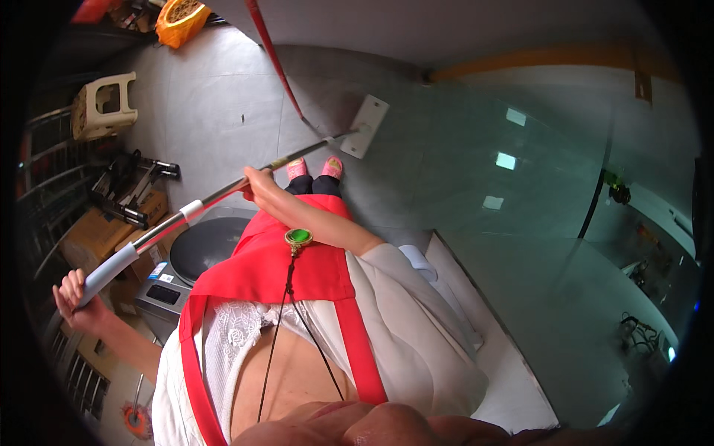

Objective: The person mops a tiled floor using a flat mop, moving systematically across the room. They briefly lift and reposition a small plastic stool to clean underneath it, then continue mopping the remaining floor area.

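A flat mop with a metal pole (pixel 223 192) and a white rectangular head (pixel 365 127) slants across the view, its head over the grey tiled floor beyond the pink shoes (pixel 333 167). My left hand (pixel 81 301) is at the pole's pale grip end, at the far left, its fingers loosely curled. Farther down the pole, my right hand (pixel 258 183) is closed around the metal. What lies under the mop head is hidden. A red pole (pixel 273 56) comes down from the top edge, its lower end close to the mop head.
At left stand a cream plastic stool (pixel 120 106), a black folding frame (pixel 131 187), cardboard boxes (pixel 92 237) and a grey appliance with a round black top (pixel 209 245). An orange bag (pixel 181 33) is at top left. A glossy greenish surface (pixel 519 223) spans the right.
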`<state>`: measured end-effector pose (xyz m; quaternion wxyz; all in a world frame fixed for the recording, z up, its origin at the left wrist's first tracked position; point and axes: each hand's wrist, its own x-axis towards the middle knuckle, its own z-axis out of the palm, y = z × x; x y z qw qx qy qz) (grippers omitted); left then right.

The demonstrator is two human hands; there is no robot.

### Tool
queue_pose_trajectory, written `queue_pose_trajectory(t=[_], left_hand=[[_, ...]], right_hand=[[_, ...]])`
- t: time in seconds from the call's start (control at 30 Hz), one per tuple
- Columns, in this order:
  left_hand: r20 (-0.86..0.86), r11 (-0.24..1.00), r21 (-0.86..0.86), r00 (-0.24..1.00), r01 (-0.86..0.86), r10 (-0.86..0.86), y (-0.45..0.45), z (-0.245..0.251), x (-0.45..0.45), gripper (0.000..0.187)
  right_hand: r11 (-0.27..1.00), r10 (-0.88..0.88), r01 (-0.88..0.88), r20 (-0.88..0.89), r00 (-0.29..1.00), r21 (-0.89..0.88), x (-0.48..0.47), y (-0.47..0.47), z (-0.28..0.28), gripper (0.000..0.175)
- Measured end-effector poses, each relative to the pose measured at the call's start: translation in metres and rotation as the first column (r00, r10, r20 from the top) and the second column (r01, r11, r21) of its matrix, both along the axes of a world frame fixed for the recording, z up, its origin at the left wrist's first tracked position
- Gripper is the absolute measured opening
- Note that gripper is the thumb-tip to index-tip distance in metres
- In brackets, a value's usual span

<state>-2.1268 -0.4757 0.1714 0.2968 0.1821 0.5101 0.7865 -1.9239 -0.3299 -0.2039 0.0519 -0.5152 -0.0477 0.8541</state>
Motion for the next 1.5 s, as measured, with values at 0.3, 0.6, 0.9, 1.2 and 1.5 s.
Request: queue_pose_trajectory(t=[0.3, 0.6, 0.9, 1.2, 1.5], left_hand=[[0.285, 0.940, -0.221, 0.939, 0.259, -0.191, 0.106, -0.128, 0.130, 0.019], [0.272, 0.634, -0.155, 0.650, 0.758, -0.710, 0.128, -0.212, 0.164, 0.026], [0.209, 0.812, -0.251, 0.849, 0.526, -0.485, 0.098, -0.132, -0.069, 0.014], [-0.044, 0.817, -0.075, 0.817, 0.571, -0.575, 0.079, -0.031, -0.184, 0.027], [-0.128, 0.621, -0.023, 0.614, 0.783, -0.779, 0.158, -0.013, -0.159, 0.034]], right_hand=[[0.945, -0.322, 0.326, 0.311, 0.894, 0.040, 0.239, -0.002, -0.100, 0.007], [0.715, -0.570, 0.692, 0.660, 0.490, 0.104, 0.288, -0.028, -0.162, 0.015], [0.833, -0.516, 0.511, 0.631, 0.579, 0.213, -0.015, 0.002, -0.144, 0.023], [0.822, -0.564, 0.526, 0.178, 0.807, 0.220, -0.185, 0.025, -0.052, 0.022], [0.746, -0.664, 0.645, 0.117, 0.739, 0.164, -0.111, 0.031, -0.007, 0.021]])
